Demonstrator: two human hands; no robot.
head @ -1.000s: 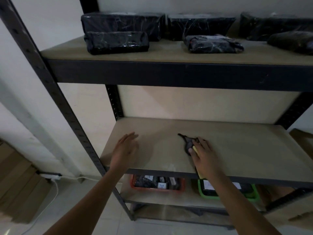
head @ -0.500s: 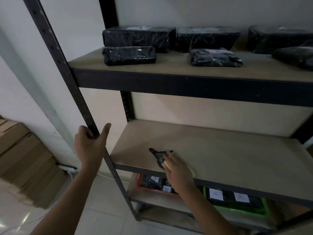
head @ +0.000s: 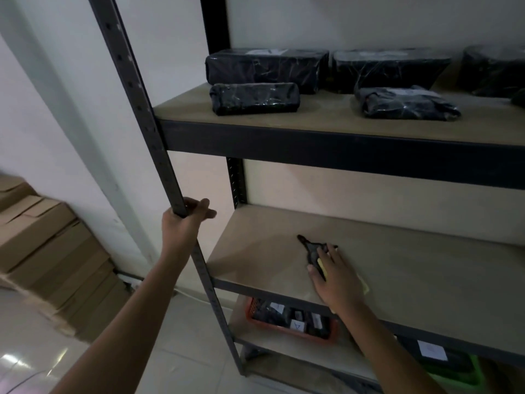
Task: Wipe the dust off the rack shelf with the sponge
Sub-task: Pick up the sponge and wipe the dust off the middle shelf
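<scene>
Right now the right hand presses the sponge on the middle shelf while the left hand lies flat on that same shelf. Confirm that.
Wrong about the left hand: the head view shows it gripping the rack's front upright post, not lying flat on the shelf. The rest holds: the right hand presses the sponge on the middle shelf.

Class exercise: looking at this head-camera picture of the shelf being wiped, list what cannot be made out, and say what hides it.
- Sponge: mostly covered by the right hand; only yellow edges show.
- Labels in the red basket: too small and dim to read.
- Green basket: cut off by the bottom edge.
- Rightmost black wrapped parcel: cut off by the right edge.
</scene>
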